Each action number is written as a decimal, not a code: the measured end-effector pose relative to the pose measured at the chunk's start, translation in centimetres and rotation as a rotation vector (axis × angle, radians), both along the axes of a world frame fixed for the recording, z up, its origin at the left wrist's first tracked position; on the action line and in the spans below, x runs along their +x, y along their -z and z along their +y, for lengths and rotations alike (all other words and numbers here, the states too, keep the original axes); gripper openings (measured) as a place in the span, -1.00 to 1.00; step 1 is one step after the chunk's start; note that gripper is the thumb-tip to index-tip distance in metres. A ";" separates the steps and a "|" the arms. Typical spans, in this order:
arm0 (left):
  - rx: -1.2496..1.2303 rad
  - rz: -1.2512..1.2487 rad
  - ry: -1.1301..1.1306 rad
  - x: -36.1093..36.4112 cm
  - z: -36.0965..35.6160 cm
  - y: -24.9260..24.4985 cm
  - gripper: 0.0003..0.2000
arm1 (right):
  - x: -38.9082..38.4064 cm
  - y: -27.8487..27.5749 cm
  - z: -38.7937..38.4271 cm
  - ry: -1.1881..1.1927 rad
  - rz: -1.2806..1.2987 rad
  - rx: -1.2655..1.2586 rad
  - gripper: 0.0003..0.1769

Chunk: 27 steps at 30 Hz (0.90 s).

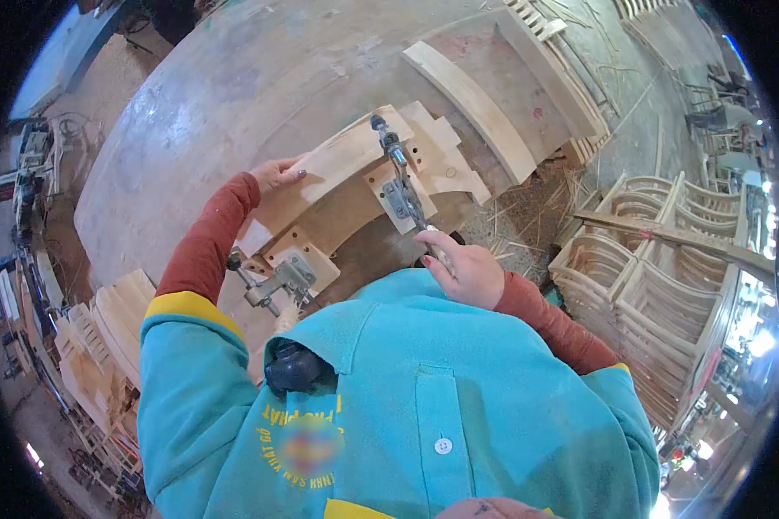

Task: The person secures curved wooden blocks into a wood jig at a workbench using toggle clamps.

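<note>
A pale curved wooden board (342,160) lies in a wooden jig (446,173) in front of me. My left hand (279,176) grips the board near its left end, with the thumb on top and the other fingers partly hidden at the far edge. My right hand (463,270) is closed around the handle of a metal toggle clamp (398,186). That clamp's arm reaches over the board, its dark tip near the board's far edge. A second toggle clamp (287,281) is mounted on the jig's left block, close to my left forearm.
Another curved wooden piece (476,108) lies on the grey worktable (190,112), beyond the jig. Stacked curved wooden frames (658,277) stand at the right, and wooden parts (104,346) are piled at the left. Wood shavings (537,216) litter the floor.
</note>
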<state>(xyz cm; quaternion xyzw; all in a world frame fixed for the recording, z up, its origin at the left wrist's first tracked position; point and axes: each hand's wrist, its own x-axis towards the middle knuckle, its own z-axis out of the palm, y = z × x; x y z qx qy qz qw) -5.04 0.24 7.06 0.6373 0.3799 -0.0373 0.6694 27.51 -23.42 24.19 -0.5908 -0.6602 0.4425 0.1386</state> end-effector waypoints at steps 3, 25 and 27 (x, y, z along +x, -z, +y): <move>-0.020 0.000 0.042 -0.1 -0.5 -0.9 -0.42 | -0.1 -0.3 0.4 -0.023 -0.001 -0.043 -0.68; -0.115 -0.103 -0.118 -1.1 -2.1 -1.0 -0.39 | 0.6 8.8 -0.1 0.048 0.204 0.184 -0.46; -0.089 -0.098 -0.129 -0.7 -2.5 -1.6 -0.38 | 0.3 8.0 0.6 0.093 0.159 0.172 -0.28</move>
